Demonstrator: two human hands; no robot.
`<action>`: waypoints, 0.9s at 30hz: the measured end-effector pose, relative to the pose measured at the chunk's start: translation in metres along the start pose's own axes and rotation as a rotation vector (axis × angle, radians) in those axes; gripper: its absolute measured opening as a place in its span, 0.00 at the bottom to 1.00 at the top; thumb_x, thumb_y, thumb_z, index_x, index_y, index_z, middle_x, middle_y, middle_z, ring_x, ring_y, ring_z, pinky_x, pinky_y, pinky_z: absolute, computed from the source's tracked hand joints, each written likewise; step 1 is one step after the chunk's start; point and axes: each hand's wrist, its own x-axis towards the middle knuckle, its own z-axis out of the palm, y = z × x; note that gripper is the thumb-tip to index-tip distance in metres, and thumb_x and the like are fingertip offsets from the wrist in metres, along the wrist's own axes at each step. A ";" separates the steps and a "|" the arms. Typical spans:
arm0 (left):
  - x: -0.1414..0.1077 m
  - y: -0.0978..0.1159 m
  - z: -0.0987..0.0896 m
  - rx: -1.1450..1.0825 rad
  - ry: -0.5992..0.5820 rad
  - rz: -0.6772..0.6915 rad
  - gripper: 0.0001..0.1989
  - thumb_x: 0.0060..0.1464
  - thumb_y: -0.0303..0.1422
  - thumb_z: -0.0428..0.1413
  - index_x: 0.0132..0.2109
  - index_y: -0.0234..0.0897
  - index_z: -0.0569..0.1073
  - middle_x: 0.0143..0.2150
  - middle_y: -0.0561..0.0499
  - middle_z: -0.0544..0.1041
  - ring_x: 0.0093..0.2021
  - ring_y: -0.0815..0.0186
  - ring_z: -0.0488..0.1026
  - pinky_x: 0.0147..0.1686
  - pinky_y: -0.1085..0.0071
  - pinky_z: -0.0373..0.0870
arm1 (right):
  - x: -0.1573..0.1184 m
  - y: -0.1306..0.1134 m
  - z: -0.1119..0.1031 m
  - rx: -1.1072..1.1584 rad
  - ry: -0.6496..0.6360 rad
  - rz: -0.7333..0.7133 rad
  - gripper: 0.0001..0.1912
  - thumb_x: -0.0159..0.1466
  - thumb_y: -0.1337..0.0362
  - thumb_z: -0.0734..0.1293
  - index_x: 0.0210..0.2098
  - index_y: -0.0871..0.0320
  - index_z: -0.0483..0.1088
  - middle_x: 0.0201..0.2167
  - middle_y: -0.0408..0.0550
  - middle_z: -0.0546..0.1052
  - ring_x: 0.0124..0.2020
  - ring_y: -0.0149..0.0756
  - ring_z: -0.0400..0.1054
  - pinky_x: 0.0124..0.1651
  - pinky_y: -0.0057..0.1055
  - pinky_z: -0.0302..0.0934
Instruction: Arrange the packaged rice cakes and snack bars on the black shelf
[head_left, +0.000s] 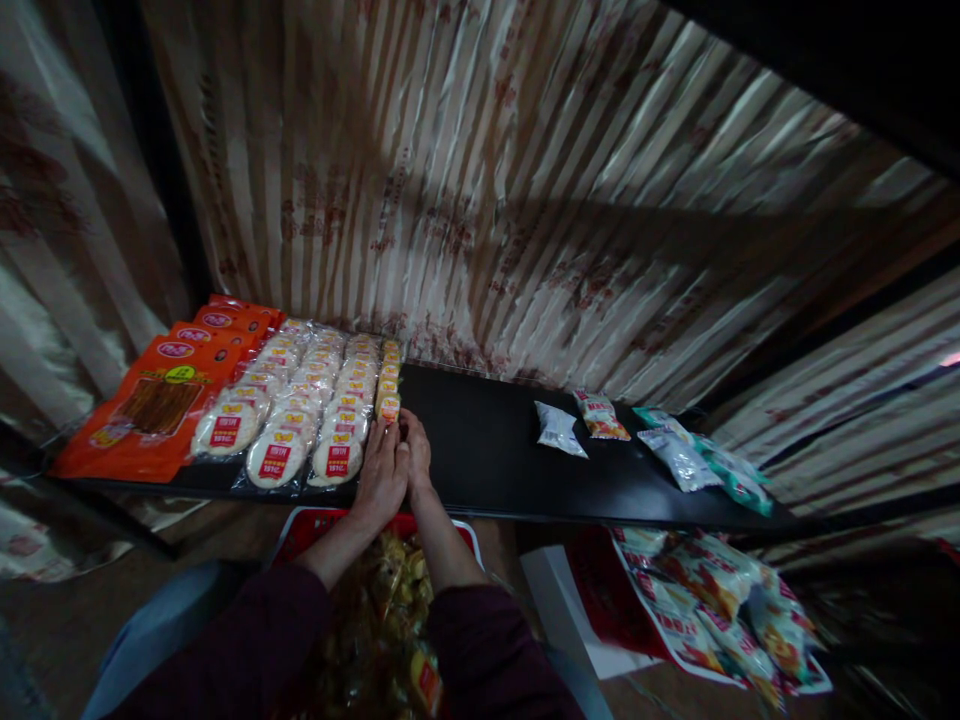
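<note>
My left hand point(382, 468) and my right hand point(416, 455) meet side by side at the front of a narrow row of small yellow snack packets point(390, 372). Fingers of both hands close around the nearest yellow snack packet point(388, 408), which has a red label. What lies under the fingertips is partly hidden. Just left of my left hand run rows of round white rice crackers point(337, 455) in clear wrappers with red labels. Beneath my forearms, a red basket point(304, 522) holds many shiny gold-wrapped packets point(394, 575).
The black shelf point(480, 450) carries orange snack bags point(161, 390) at far left. Toward its right lie a silver packet point(559, 428), a white-and-orange packet point(602, 415) and green packets point(739, 475). Below right, another red basket point(600, 590) holds snack bags. Draped curtain point(450, 200) hangs behind.
</note>
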 end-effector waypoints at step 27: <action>-0.016 0.007 -0.022 0.560 -0.148 0.515 0.26 0.53 0.25 0.45 0.60 0.23 0.63 0.65 0.34 0.57 0.68 0.52 0.42 0.62 0.50 0.54 | 0.067 0.028 0.007 0.569 0.080 0.231 0.31 0.64 0.44 0.53 0.57 0.57 0.64 0.61 0.51 0.64 0.62 0.37 0.58 0.62 0.37 0.53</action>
